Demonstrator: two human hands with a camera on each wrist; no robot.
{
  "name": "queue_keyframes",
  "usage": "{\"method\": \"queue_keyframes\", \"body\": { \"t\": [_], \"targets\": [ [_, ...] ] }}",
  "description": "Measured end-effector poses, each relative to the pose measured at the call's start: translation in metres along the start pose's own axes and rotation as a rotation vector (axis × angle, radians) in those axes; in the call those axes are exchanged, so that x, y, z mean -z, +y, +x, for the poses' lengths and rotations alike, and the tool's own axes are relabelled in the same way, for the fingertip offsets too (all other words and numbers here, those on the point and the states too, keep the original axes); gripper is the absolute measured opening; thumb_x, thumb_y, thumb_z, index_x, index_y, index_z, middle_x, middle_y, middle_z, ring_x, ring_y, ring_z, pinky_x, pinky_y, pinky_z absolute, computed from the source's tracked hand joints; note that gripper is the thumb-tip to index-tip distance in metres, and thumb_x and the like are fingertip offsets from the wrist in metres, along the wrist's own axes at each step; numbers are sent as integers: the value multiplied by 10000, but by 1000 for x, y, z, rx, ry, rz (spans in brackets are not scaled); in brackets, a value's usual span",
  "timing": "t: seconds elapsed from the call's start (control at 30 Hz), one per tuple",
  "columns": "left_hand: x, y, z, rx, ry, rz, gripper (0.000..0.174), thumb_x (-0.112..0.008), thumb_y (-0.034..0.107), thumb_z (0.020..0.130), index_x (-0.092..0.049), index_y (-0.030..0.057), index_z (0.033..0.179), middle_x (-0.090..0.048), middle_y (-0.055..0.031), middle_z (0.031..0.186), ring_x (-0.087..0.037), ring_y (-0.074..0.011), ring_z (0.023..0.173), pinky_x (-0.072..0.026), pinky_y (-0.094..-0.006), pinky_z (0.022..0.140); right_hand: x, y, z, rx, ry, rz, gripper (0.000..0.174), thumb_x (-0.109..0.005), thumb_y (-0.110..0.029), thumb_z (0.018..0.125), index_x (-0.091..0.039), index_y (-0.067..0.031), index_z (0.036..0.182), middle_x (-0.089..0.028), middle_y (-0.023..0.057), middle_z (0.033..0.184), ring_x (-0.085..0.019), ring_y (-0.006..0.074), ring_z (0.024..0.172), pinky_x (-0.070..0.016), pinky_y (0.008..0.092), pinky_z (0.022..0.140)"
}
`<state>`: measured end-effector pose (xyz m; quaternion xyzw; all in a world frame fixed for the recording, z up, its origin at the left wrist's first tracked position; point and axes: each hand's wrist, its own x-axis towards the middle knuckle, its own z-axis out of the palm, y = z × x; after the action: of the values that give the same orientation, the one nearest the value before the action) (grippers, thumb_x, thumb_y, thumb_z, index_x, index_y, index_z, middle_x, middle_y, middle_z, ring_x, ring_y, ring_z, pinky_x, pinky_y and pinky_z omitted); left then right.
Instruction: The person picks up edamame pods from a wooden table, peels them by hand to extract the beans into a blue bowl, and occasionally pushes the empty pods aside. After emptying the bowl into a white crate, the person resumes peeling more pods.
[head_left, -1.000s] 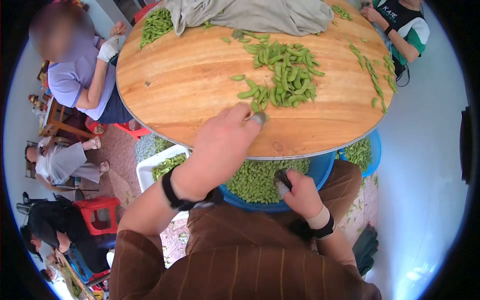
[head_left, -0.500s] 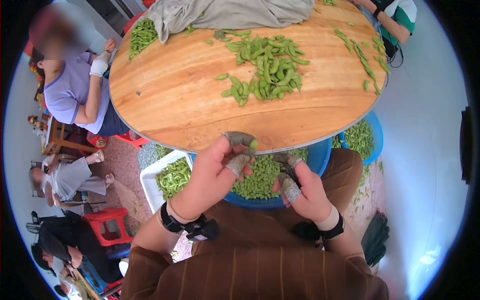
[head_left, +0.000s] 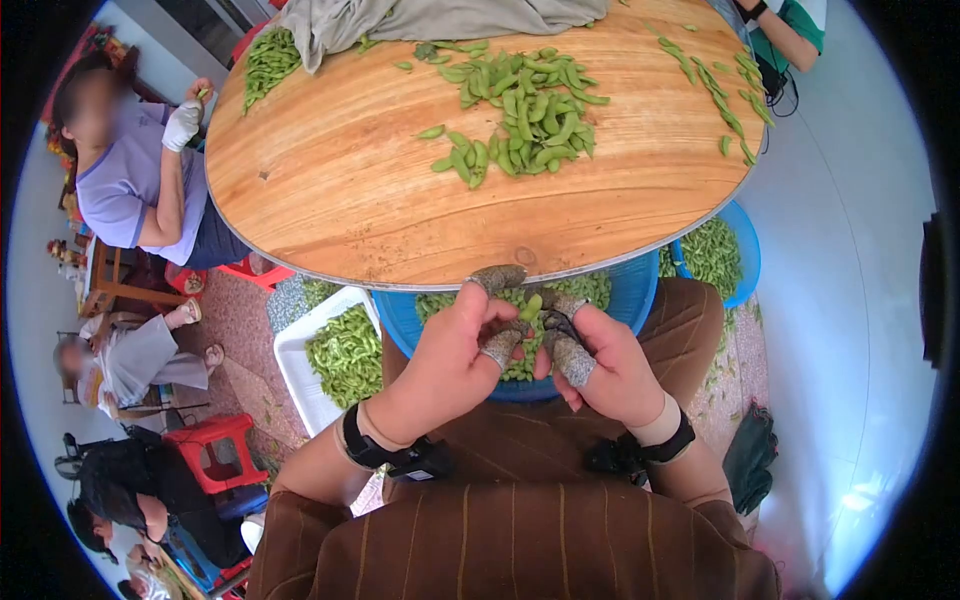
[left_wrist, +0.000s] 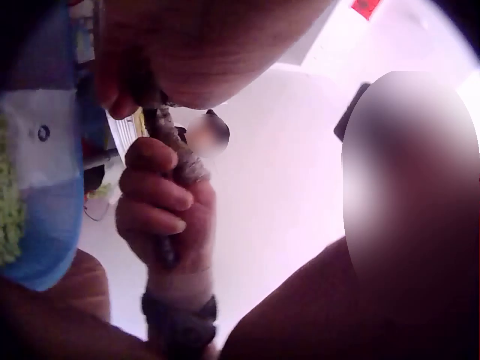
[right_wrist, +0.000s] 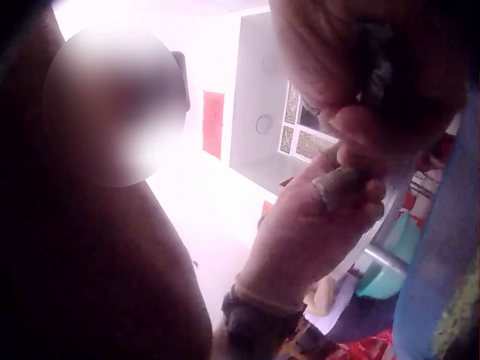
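Note:
In the head view, my left hand (head_left: 450,350) pinches a green soybean pod (head_left: 532,306) between taped thumb and forefinger, over the basin. Close beside it, my right hand (head_left: 615,370) curls round a small dark tool (head_left: 558,324), mostly hidden by the fingers. The tool's dark end (left_wrist: 166,251) shows below the curled fingers in the left wrist view. Grey tape wraps the thumb and forefinger of both hands. Beneath them stands a blue basin (head_left: 400,325) of green pods, partly under the table's edge. The right wrist view shows the hands close together, dim and blurred.
A round wooden table (head_left: 330,180) bears a heap of soybean pods (head_left: 535,115) and a grey cloth (head_left: 430,22). A white crate (head_left: 293,350) of pods stands left, another blue basin (head_left: 747,250) right. A person (head_left: 140,190) sits at the left.
My left hand has drawn back from the table's pods with one pod, down to the right hand over the basin. My right hand has stayed above the basin, its fingers now nearer the left.

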<state>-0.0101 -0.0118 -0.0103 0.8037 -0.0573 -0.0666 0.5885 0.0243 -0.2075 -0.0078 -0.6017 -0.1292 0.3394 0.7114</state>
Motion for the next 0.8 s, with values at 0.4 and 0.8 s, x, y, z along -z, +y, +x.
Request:
{"method": "queue_keyframes", "body": {
  "t": [0.4, 0.8],
  "targets": [
    [2, 4, -7, 138, -60, -635, 202, -555, -3, 871, -441, 22, 1036, -625, -145, 937, -627, -217, 779, -507, -332, 664, 8, -9, 4, -331, -211, 500, 144, -473, -115, 941, -541, -45, 1047, -531, 8, 717, -415, 55, 481, -350, 199, 414],
    [0, -10, -5, -263, 114, 506, 158, -605, 67, 822, -561, 1, 958, -600, -161, 741, -573, -313, 623, -466, -388, 556, 0, 12, 11, -136, -13, 104, 112, -484, -115, 935, -540, -43, 1000, -549, 8, 712, -477, 67, 512, -410, 214, 427]
  ]
}}
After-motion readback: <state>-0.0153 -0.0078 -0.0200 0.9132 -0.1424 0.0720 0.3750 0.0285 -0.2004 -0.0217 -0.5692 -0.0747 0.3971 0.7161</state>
